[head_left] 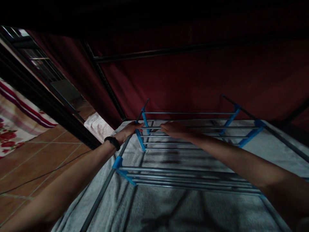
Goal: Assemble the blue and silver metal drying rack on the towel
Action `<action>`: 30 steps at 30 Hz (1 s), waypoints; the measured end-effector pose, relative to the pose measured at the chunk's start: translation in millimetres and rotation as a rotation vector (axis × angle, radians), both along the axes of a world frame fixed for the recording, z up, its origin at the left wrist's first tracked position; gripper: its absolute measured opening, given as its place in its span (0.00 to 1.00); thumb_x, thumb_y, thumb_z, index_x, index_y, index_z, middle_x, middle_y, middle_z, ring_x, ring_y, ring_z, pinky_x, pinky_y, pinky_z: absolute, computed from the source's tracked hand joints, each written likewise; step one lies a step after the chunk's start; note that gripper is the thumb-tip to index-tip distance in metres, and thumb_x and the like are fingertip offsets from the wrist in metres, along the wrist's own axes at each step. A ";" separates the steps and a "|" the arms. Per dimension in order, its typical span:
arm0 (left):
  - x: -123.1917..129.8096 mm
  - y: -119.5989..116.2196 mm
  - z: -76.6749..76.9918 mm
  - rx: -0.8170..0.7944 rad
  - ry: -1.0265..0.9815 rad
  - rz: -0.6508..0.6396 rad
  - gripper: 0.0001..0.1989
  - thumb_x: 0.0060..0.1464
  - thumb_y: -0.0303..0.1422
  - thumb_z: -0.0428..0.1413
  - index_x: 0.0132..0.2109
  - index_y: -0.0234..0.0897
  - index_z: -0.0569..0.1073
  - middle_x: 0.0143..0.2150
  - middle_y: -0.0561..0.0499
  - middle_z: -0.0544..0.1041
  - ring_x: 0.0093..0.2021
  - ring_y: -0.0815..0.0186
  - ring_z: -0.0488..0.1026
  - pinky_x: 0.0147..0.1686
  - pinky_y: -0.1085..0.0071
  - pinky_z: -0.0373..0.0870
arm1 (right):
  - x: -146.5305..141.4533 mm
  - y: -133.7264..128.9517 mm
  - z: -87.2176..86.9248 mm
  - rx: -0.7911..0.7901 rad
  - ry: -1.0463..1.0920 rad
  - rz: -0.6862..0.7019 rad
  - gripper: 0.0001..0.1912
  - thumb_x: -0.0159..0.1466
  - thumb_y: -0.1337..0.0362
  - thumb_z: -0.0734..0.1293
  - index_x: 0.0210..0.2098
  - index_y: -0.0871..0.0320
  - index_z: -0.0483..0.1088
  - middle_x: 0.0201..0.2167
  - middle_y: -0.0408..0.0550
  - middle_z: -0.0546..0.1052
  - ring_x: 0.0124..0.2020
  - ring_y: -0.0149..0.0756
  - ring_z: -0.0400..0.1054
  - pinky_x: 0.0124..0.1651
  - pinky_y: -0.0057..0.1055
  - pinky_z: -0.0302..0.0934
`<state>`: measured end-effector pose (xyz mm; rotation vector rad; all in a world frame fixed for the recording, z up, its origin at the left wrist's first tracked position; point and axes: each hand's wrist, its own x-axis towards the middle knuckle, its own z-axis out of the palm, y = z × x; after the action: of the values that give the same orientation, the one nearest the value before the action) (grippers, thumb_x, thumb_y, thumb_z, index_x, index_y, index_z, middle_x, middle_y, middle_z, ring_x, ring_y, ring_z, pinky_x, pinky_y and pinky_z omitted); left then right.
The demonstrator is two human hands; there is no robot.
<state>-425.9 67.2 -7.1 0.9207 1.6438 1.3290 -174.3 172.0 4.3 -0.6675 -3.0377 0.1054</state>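
A rack of grey metal tubes with blue plastic brackets [122, 162], which looks like a shoe rack, rests on a grey blanket [166, 206]. My left hand [132, 129], with a black band on the wrist, is closed around the rack's left side tube beside a blue bracket. To its right, my right hand [172, 129] grips a cross rod [205, 128] near that rod's left end. Its fingertips point toward the left bracket. Shadow hides some of the fingers of both hands. Nearer to me, another tier of rods [183, 172] passes below my right forearm.
Dark red curtains [169, 83] hang behind the rack, with a black metal bar [149, 54] across them. A black post [48, 93] slants at the left. Beyond it are a tiled floor [45, 154] with a thin cable, a flowered cloth [14, 125] and a striped pale cloth [98, 125].
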 end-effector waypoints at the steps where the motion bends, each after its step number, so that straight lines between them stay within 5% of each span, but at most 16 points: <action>1: -1.1 0.2 0.1 -0.008 -0.005 -0.028 0.24 0.32 0.39 0.74 0.37 0.35 0.79 0.35 0.47 0.80 0.32 0.62 0.76 0.34 0.69 0.75 | 0.7 -1.7 1.0 0.008 0.002 -0.004 0.22 0.74 0.53 0.50 0.53 0.55 0.69 0.49 0.54 0.79 0.47 0.43 0.74 0.44 0.34 0.62; 8: -9.9 5.9 3.6 -0.058 0.058 -0.023 0.28 0.26 0.43 0.75 0.35 0.34 0.78 0.33 0.50 0.79 0.33 0.63 0.76 0.37 0.69 0.75 | 18.5 -18.3 14.0 0.108 0.146 0.025 0.20 0.74 0.59 0.54 0.60 0.57 0.66 0.57 0.54 0.74 0.56 0.41 0.68 0.55 0.36 0.60; 12: -7.6 8.2 9.1 -0.106 0.041 -0.003 0.33 0.21 0.45 0.76 0.36 0.34 0.77 0.32 0.51 0.79 0.32 0.62 0.75 0.36 0.67 0.74 | 73.3 -4.4 40.8 0.106 0.186 0.021 0.18 0.74 0.61 0.53 0.55 0.57 0.70 0.55 0.53 0.73 0.55 0.39 0.67 0.56 0.35 0.58; 15: -9.6 10.8 7.5 -0.120 0.049 0.015 0.36 0.21 0.45 0.76 0.40 0.35 0.77 0.34 0.51 0.80 0.34 0.61 0.76 0.34 0.67 0.74 | 147.7 27.1 65.2 -0.008 0.280 -0.214 0.18 0.73 0.60 0.55 0.47 0.58 0.74 0.49 0.53 0.76 0.52 0.41 0.69 0.58 0.38 0.58; 18: -15.4 15.1 2.1 -0.127 0.038 0.004 0.34 0.23 0.44 0.76 0.40 0.35 0.78 0.33 0.50 0.81 0.35 0.60 0.76 0.35 0.67 0.74 | 233.4 60.1 76.8 -0.224 0.716 -0.674 0.10 0.68 0.63 0.62 0.42 0.57 0.75 0.52 0.51 0.76 0.58 0.42 0.65 0.64 0.36 0.54; 20: -19.4 18.0 -1.2 -0.116 0.033 -0.013 0.34 0.22 0.43 0.76 0.40 0.34 0.78 0.35 0.50 0.81 0.36 0.61 0.76 0.37 0.68 0.74 | 282.1 72.5 72.4 -0.253 0.807 -0.856 0.12 0.69 0.64 0.59 0.42 0.57 0.74 0.54 0.55 0.75 0.60 0.43 0.64 0.65 0.40 0.55; 23: -23.7 21.2 -5.1 -0.119 0.038 0.000 0.37 0.18 0.44 0.77 0.40 0.34 0.77 0.38 0.49 0.81 0.38 0.60 0.76 0.38 0.68 0.74 | 326.9 75.8 50.7 -0.379 0.844 -1.021 0.18 0.71 0.57 0.54 0.41 0.58 0.73 0.42 0.58 0.78 0.46 0.45 0.73 0.51 0.43 0.68; 28: -25.4 21.6 -10.6 -0.101 0.064 0.007 0.36 0.27 0.46 0.75 0.46 0.35 0.77 0.48 0.45 0.81 0.43 0.58 0.77 0.40 0.68 0.75 | 336.7 76.1 14.5 -1.003 0.984 -1.169 0.25 0.72 0.48 0.52 0.43 0.59 0.72 0.31 0.54 0.79 0.32 0.41 0.75 0.39 0.37 0.72; 30: -24.5 20.3 -11.5 -0.094 0.078 0.027 0.31 0.35 0.44 0.73 0.47 0.37 0.76 0.51 0.45 0.80 0.44 0.58 0.77 0.40 0.68 0.76 | 333.2 77.8 10.1 -1.066 1.039 -1.166 0.22 0.74 0.53 0.51 0.45 0.59 0.70 0.33 0.54 0.80 0.33 0.39 0.76 0.41 0.34 0.72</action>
<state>-450.4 87.5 -18.6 0.9075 1.7681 1.2363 158.9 249.8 14.4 -1.5584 -1.1383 1.4264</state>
